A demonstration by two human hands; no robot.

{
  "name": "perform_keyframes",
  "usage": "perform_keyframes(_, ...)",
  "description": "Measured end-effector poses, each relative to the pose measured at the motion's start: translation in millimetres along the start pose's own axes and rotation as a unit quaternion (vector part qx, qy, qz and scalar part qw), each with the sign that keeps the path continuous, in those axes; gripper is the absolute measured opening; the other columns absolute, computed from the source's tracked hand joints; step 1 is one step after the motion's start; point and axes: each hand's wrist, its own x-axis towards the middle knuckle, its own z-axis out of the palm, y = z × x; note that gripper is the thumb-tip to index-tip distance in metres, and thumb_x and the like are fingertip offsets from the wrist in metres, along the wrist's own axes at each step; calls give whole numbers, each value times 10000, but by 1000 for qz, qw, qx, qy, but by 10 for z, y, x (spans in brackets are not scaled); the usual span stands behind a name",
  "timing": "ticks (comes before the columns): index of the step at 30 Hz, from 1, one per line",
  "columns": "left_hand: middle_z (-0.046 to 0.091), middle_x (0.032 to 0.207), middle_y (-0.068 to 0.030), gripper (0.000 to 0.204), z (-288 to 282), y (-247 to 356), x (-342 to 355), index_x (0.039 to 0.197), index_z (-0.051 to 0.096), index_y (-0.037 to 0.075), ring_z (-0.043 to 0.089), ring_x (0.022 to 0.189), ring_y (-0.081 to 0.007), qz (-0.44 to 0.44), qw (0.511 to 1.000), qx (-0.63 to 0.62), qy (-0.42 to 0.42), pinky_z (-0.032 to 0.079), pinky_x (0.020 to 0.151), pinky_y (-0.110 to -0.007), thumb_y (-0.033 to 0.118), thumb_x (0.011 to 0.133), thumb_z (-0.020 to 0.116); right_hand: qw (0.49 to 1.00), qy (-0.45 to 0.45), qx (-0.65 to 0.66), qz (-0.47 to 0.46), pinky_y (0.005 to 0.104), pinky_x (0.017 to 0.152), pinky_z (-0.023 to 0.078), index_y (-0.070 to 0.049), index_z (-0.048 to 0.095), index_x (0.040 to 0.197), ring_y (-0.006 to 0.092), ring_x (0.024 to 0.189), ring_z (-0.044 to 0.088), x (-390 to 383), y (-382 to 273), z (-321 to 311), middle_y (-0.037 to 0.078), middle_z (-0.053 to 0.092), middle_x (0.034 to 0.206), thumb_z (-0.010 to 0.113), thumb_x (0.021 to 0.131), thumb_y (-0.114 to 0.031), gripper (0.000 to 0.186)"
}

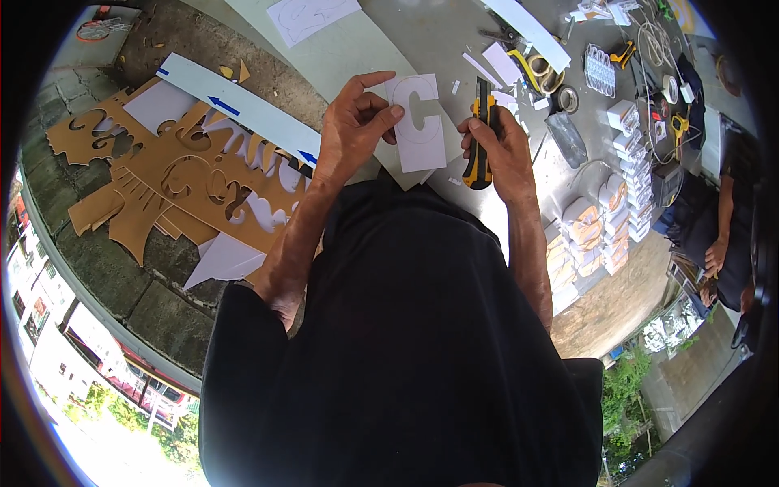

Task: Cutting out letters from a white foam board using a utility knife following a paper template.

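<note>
My left hand [359,122] pinches the left edge of a white rectangular sheet [422,154] between thumb and fingers. A C-shaped opening is cut through the sheet, and a thin curved line runs around it. In my right hand [510,150] is a yellow and black utility knife [479,166], held upright to the right of the sheet and apart from it. The fingers wrap around its handle. Below the sheet lies a long pale grey-green board [349,61].
Brown cut-out sheets [154,187] lie on the paving at left, beside a white strip with blue arrows [243,109]. Tape rolls [566,99], white scraps [501,61] and stacked white cut pieces [584,223] cover the table at right. Another person's hand [716,256] shows far right.
</note>
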Motion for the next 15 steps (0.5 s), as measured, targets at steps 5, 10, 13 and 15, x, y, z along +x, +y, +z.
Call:
perform_keyframes(5,736,852,-125,473,-68,-71,10,1376,562,-22,690,705,-146,-6,1000,7,13,571,637,-286,53,942,736,1000,-22,10,-6,310,652,587,32,558,1109,154,754,682,-25,84,9,134,695,990,594,1047,-204,247)
perform_keyframes(10,744,874,-133,462,-90,-208,58,1362,569,-20,710,727,-160,18,998,25,47,582,647,-295,62,939,736,999,-20,21,28,297,580,589,42,544,1160,159,722,704,-79,-14,90,132,692,986,551,1073,-216,272)
perform_keyframes(13,747,883,-137,457,-90,-257,86,1354,574,-19,716,731,-164,14,998,26,51,586,653,-298,61,935,738,999,-35,-14,32,295,618,588,21,541,1198,161,752,702,-62,1,57,128,688,987,557,1076,-235,284)
perform_keyframes(15,748,893,-132,448,-95,-291,100,1354,585,-7,715,742,-160,14,998,27,51,586,653,-299,60,936,733,999,-31,-24,27,294,624,587,22,541,1191,158,752,697,-54,15,61,124,686,983,565,1072,-227,277)
